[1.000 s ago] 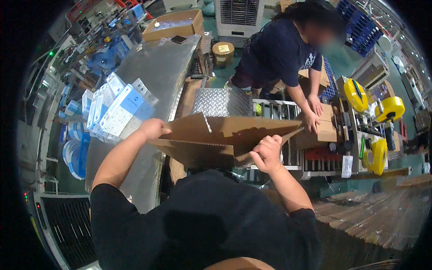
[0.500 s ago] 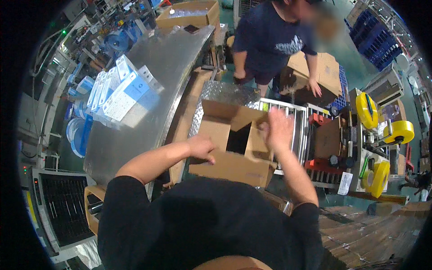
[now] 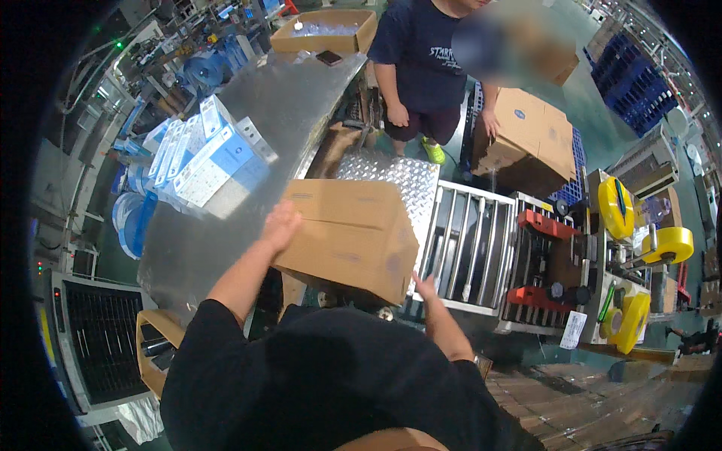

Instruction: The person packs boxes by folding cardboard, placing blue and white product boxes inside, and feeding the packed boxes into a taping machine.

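A brown cardboard box (image 3: pixel 342 233) is between my two hands, tilted over the near part of a diamond-plate metal surface (image 3: pixel 391 174). A face with a seam line across it is turned up, and the box's inside is hidden. My left hand (image 3: pixel 282 225) grips the box at its left edge, fingers closed against the cardboard. At the lower right corner, my right hand (image 3: pixel 426 287) holds the box from the side, its fingers partly hidden behind it.
A metal table (image 3: pixel 248 143) on the left carries blue-and-white cartons (image 3: pixel 214 161). Rollers (image 3: pixel 462 240) lead right to a taping machine with yellow tape rolls (image 3: pixel 617 207). Across from me, a co-worker (image 3: pixel 425 68) stands with a hand on another cardboard box (image 3: pixel 526 131).
The box was open side up; my hands have turned it over and shifted it left. My right hand has come down to its lower right corner. The co-worker stands further left.
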A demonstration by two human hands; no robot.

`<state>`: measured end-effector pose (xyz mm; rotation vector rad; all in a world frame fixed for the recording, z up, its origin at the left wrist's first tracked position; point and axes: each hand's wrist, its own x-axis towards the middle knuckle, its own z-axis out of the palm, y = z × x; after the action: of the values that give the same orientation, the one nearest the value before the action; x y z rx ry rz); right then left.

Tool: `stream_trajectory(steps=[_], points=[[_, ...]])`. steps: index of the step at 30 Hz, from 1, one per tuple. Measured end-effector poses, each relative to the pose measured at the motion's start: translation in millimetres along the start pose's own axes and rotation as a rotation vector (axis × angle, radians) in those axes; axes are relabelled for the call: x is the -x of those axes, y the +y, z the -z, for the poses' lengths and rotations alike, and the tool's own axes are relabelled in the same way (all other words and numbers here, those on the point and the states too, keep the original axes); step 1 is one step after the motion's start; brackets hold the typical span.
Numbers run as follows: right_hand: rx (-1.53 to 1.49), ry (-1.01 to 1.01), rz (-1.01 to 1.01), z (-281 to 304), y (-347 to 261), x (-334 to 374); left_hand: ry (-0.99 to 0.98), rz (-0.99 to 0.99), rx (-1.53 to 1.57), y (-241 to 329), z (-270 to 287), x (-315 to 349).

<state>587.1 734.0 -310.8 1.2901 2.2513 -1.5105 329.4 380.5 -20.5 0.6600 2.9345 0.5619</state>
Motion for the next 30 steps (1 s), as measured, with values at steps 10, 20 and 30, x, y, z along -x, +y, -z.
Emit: stream_trajectory(steps=[10, 20, 30], points=[[-0.737, -0.362, 0.248, 133, -34, 116, -0.549, 0.691, 1.301, -26, -5, 1], [-0.329, -0.937, 0.587, 89, -270, 164, -0.686, 0.606, 1.232, -67, -83, 7], [1.162, -0.479, 0.816, -29, -273, 228, -0.115, 0.463, 0.401, -82, -17, 4]])
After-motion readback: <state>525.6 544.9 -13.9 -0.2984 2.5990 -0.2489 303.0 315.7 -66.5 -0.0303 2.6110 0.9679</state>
